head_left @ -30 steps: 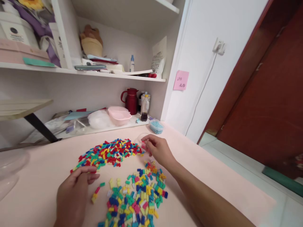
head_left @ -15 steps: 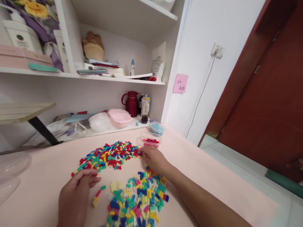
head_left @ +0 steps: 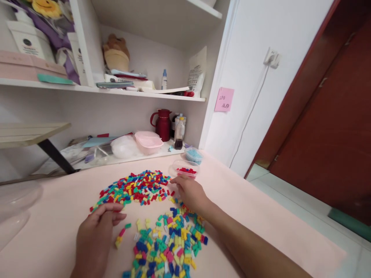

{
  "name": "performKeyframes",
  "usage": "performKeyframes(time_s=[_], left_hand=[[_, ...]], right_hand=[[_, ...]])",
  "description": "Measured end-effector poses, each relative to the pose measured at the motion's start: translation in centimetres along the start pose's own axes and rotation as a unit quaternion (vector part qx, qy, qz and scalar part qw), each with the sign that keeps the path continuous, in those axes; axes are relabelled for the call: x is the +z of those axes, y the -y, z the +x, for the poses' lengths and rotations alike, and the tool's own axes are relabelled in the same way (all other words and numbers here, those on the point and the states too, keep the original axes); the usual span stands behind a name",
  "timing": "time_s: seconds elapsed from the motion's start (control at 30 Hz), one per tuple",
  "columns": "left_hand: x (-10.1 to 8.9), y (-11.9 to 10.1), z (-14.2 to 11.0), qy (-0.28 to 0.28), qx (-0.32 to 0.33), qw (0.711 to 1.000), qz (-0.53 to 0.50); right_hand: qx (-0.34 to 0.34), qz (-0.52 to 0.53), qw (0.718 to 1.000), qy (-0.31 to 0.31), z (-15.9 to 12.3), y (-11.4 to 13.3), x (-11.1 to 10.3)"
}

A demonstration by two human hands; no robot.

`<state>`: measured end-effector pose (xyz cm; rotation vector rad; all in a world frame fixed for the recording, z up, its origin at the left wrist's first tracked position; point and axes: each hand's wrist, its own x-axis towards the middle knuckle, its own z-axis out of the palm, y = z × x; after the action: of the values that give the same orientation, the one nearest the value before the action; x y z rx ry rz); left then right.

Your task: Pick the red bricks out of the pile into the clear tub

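Small toy building bricks in many colours lie in two groups on the pink tabletop. The far pile (head_left: 142, 187) holds many red ones; the near pile (head_left: 168, 243) is mostly green, blue and yellow. My right hand (head_left: 191, 195) rests at the far pile's right end, index finger stretched out, its other fingers partly hidden. A few loose red bricks (head_left: 173, 193) lie just by its fingertips. My left hand (head_left: 97, 231) is open at the far pile's near-left edge, fingers apart and nothing seen in them. Beside it lies a short row of bricks (head_left: 119, 238).
Behind my right hand stand a clear tub of red bricks (head_left: 187, 172) and a tub of light blue pieces (head_left: 193, 155). Clear plastic containers (head_left: 17, 208) sit at the left edge. A pink box (head_left: 148, 142), a bottle (head_left: 179, 135) and a red jug (head_left: 163, 125) stand at the back.
The view has shifted slightly. My right hand sits a little apart from the far pile, with a few red bricks now loose at its edge. My left hand keeps much the same pose.
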<state>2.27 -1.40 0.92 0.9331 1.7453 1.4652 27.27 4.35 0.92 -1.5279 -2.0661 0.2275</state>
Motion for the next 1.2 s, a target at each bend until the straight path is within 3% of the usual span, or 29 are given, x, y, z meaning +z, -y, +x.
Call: performKeyframes(time_s=[0.13, 0.33, 0.57, 0.73, 0.87, 1.03, 1.2], left_hand=[[-0.1, 0.1, 0.1, 0.004, 0.002, 1.000, 0.005], [-0.1, 0.0, 0.0, 0.020, -0.007, 1.000, 0.014], [0.1, 0.5, 0.2, 0.036, -0.014, 0.999, 0.001], [0.2, 0.7, 0.4, 0.043, -0.005, 0.999, 0.001], [0.1, 1.1, 0.9, 0.043, -0.022, 0.999, 0.007], [0.1, 0.6, 0.8, 0.047, -0.037, 0.998, 0.012], [0.2, 0.6, 0.7, 0.041, -0.045, 0.998, 0.024]], right_hand=[[0.032, -0.070, 0.996, 0.046, -0.1, 0.1, -0.3], [0.004, -0.026, 0.996, 0.088, -0.1, 0.3, -0.1], [-0.004, -0.063, 0.995, 0.073, -0.5, 1.0, 0.1], [-0.013, -0.035, 0.997, 0.065, -0.4, 1.6, -0.1], [-0.037, 0.028, 0.998, -0.034, 0.5, 0.8, -1.3], [0.023, 0.100, 0.972, -0.212, 1.8, -2.1, -3.3], [0.032, 0.124, 0.958, -0.258, 2.1, -3.8, -3.2]])
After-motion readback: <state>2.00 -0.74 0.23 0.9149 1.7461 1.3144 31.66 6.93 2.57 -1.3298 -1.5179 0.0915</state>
